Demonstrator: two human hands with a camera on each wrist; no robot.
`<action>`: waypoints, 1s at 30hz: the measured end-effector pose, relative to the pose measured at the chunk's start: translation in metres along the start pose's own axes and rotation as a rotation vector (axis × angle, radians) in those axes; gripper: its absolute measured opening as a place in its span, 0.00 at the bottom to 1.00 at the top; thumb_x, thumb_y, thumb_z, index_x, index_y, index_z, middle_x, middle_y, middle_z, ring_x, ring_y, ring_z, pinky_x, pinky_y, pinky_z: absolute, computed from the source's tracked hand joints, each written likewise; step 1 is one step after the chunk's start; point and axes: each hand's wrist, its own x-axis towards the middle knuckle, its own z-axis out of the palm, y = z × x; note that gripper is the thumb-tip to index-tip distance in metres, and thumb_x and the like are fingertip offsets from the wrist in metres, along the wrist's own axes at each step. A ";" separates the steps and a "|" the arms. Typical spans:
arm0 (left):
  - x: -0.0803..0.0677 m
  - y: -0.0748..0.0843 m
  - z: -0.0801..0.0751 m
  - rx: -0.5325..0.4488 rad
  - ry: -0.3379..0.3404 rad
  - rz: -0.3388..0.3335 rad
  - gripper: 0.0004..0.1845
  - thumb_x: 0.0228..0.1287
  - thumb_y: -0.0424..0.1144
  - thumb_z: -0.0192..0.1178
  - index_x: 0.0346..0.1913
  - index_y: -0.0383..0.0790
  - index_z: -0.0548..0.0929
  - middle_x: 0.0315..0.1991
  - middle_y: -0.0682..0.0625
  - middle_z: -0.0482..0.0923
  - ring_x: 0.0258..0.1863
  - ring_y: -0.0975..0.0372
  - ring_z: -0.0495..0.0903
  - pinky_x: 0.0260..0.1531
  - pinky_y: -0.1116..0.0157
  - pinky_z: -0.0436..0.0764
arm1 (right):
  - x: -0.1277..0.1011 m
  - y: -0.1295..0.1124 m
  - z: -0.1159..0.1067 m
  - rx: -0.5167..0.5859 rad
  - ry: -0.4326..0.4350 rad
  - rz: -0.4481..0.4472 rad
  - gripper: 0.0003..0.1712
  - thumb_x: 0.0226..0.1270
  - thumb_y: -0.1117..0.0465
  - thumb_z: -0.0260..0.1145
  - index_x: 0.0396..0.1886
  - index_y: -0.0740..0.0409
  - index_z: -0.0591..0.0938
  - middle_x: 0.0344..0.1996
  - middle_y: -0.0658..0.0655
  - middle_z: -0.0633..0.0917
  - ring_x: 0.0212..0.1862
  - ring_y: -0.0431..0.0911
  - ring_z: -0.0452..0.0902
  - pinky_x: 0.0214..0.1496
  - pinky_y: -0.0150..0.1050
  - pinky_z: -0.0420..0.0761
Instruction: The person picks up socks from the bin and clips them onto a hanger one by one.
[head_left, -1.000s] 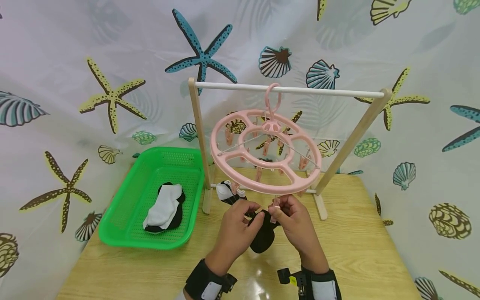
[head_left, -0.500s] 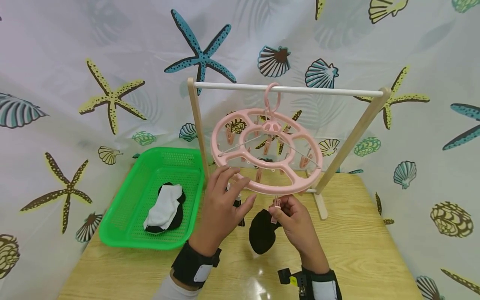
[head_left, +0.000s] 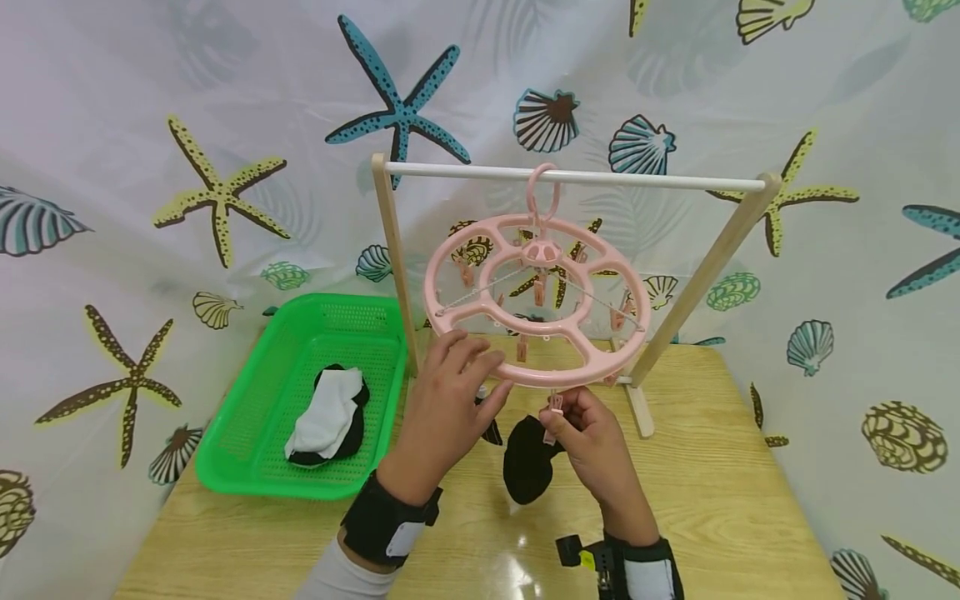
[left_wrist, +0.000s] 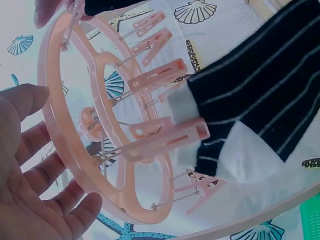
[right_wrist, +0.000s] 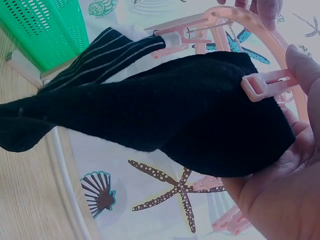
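A pink round clip hanger hangs from a white bar. My left hand has its fingers at the front left rim, thumb spread apart below. My right hand pinches a pink clothespin under the front rim. That clothespin bites the edge of a black sock, which hangs down beside my right fingers. In the left wrist view, a black sock with white stripes and a white heel hangs by its cuff from another pink clothespin; the left hand mostly hides it in the head view.
A green basket at left holds a white sock over black ones. The wooden stand's posts and white bar frame the hanger. Several bare clothespins dangle from it. The table lies below.
My left hand has left the black sock and moved up and left to the hanger's rim. The hanger has shifted slightly, its clothespins swaying. My right hand stays on its clothespin.
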 end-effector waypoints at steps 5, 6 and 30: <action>0.003 0.001 -0.003 -0.001 -0.018 0.011 0.14 0.61 0.42 0.72 0.45 0.39 0.86 0.47 0.44 0.80 0.55 0.49 0.72 0.60 0.54 0.70 | 0.000 -0.001 0.000 -0.003 0.006 0.009 0.08 0.70 0.68 0.65 0.43 0.68 0.76 0.33 0.58 0.78 0.31 0.44 0.76 0.33 0.42 0.81; 0.003 0.001 -0.003 0.002 -0.019 0.016 0.13 0.60 0.42 0.72 0.45 0.39 0.86 0.47 0.44 0.80 0.54 0.49 0.72 0.60 0.54 0.70 | 0.000 -0.001 -0.001 -0.004 0.009 0.011 0.08 0.70 0.68 0.65 0.43 0.68 0.76 0.34 0.58 0.78 0.31 0.44 0.76 0.33 0.41 0.81; 0.016 0.008 -0.016 0.038 -0.153 0.068 0.11 0.61 0.42 0.71 0.42 0.41 0.88 0.41 0.50 0.83 0.48 0.53 0.77 0.53 0.59 0.77 | 0.003 -0.002 -0.006 0.079 0.085 0.025 0.11 0.68 0.69 0.66 0.46 0.70 0.74 0.36 0.59 0.77 0.35 0.45 0.77 0.38 0.39 0.81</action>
